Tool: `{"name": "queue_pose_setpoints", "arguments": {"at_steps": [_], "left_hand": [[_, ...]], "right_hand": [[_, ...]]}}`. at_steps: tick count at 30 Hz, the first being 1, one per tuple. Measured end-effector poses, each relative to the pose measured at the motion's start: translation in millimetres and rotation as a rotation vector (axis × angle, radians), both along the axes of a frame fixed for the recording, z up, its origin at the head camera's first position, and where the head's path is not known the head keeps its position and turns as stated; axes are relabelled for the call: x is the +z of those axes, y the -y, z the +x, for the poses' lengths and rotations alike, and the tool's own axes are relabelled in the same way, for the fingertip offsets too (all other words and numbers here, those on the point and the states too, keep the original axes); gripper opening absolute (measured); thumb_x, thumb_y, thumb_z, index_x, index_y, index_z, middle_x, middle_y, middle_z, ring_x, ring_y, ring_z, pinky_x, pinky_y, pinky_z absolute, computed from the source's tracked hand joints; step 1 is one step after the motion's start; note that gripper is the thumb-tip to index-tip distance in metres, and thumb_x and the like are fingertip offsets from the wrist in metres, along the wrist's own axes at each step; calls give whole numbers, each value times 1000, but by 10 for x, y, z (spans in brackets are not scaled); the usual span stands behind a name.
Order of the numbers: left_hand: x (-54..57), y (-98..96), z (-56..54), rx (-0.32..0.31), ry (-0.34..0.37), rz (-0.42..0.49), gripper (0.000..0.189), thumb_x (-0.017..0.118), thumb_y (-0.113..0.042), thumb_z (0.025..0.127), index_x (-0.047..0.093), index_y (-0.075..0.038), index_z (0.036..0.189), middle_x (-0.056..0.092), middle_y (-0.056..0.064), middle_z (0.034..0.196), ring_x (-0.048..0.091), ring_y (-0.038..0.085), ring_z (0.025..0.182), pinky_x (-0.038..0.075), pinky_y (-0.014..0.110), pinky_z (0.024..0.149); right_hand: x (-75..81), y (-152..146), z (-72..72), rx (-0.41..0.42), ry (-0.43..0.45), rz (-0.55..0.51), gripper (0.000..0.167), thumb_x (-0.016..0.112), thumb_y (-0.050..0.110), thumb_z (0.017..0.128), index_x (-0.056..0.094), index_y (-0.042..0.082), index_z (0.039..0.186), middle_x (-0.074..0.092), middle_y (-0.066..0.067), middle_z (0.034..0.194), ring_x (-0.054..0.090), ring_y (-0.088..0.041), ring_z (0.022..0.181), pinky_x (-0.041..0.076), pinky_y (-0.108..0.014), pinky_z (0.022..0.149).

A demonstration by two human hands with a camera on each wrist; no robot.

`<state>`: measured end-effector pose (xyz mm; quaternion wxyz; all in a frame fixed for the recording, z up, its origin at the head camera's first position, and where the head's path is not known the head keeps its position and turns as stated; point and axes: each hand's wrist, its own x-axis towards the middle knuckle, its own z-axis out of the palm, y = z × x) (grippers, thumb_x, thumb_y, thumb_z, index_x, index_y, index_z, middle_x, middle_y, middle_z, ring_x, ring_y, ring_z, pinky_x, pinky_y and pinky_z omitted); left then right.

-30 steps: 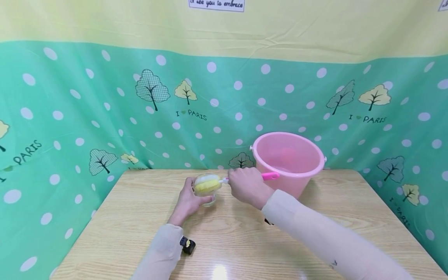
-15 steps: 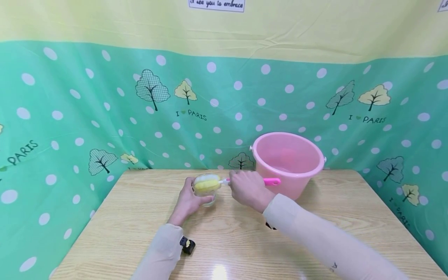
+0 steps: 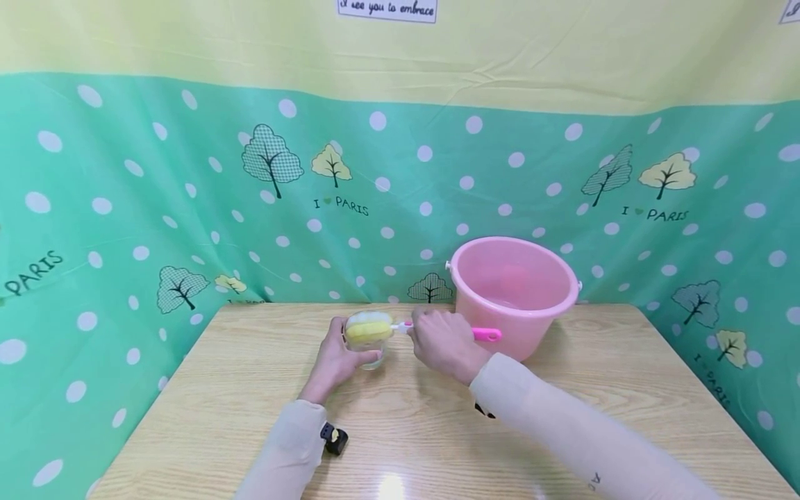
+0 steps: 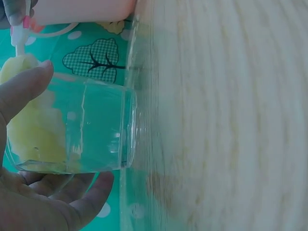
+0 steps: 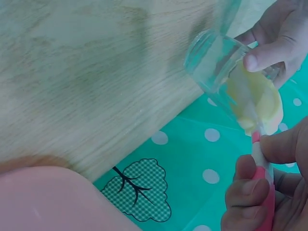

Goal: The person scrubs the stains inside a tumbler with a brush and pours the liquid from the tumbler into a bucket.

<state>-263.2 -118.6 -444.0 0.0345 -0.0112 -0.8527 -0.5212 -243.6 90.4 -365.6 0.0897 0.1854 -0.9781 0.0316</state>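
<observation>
Across the counter, I had the pink bucket standing at one o'clock from its middle. My right hand was curled round the sponge brush, its handle pointing towards three o'clock and its yellow head partly inside the clear glass, which sat at eleven o'clock, base downward, gripped between my left hand's thumb and fingers, though I couldn't tell whether it touched the wood. I judged this to be scrubbing the inside near the mouth, and the next move seemed to want a steady left hold while the right pushed the sponge deeper and twisted.
</observation>
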Motion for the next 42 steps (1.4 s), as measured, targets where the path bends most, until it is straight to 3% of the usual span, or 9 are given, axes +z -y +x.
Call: {"name": "queue_pose_setpoints", "arguments": {"at_steps": [24, 42], "left_hand": [[7, -4, 2, -1, 16, 3, 82, 89, -22, 63, 40, -10, 127, 54, 13, 127, 51, 30, 116, 38, 49, 103], [13, -12, 5, 6, 19, -3, 81, 90, -22, 62, 40, -9, 125, 55, 14, 124, 52, 31, 114, 39, 48, 102]], "right_hand": [[-131, -38, -37, 10, -8, -92, 21, 54, 31, 96, 56, 15, 81, 47, 3, 59, 46, -14, 50, 38, -27, 43], [-94, -22, -31, -24, 84, -151, 21, 56, 30, 95, 55, 17, 79, 49, 3, 60, 46, -13, 51, 40, -27, 44]]}}
